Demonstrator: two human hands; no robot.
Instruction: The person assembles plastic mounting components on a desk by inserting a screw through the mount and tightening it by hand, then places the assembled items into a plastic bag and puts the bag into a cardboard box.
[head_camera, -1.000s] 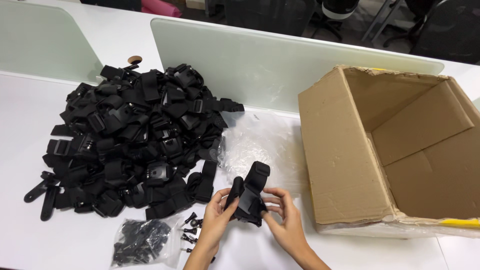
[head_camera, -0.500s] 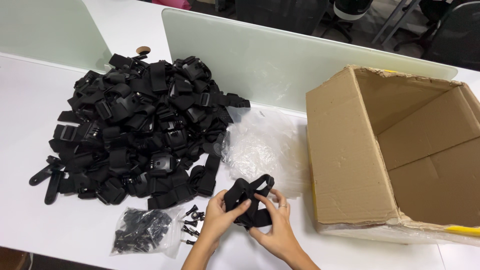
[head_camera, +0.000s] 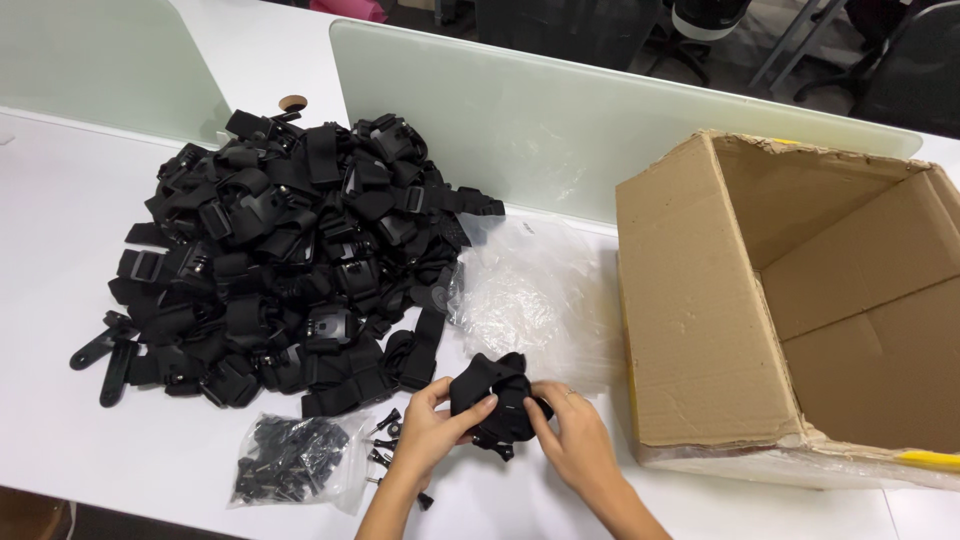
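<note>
Both hands hold one black strap mount (head_camera: 495, 400) just above the white table (head_camera: 60, 230), near its front edge. My left hand (head_camera: 430, 430) grips its left side with thumb and fingers on the fabric. My right hand (head_camera: 575, 440) pinches its right side. The strap is bunched into a rounded bundle with a plastic part at the bottom. A large heap of similar black straps (head_camera: 290, 260) lies to the left of the hands.
An open, empty cardboard box (head_camera: 800, 300) lies on its side at the right. Crumpled clear plastic bags (head_camera: 530, 290) sit between heap and box. A small clear bag of black screws (head_camera: 290, 460) and loose screws (head_camera: 385, 440) lie by my left wrist. Frosted dividers (head_camera: 560, 130) stand behind.
The strap mount, held spread out and upright a second ago, has been folded down into a compact bundle between both hands. The view has shifted slightly left.
</note>
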